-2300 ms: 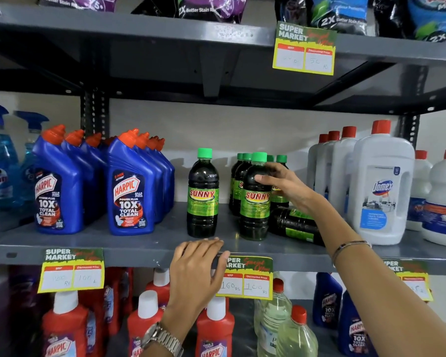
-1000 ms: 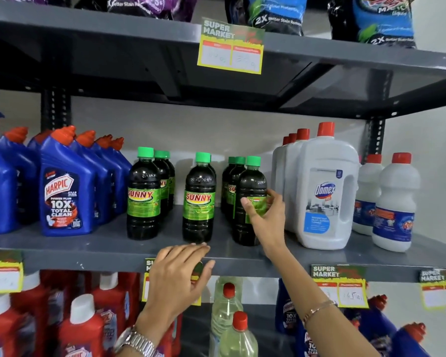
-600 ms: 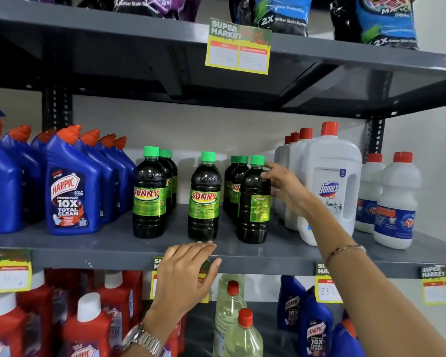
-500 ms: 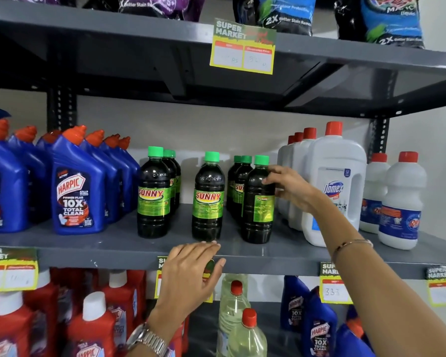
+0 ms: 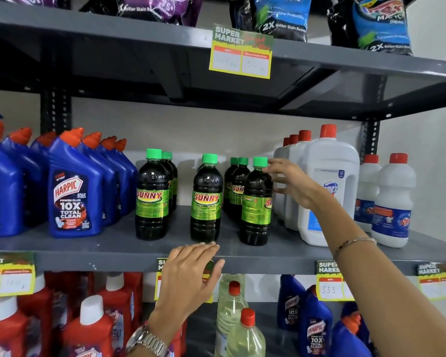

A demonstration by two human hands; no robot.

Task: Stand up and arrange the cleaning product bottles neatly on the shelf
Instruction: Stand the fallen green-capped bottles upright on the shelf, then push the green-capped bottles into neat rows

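On grey shelf (image 5: 119, 249), upright Sunny bottles (image 5: 256, 202) of dark liquid, right hand (image 5: 292, 185) beside

Light: bright and even
Shadows: dark under the top shelf (image 5: 139, 81)
Edges: shelves look bent
Blur: price tag (image 5: 241, 51) writing is fuzzy
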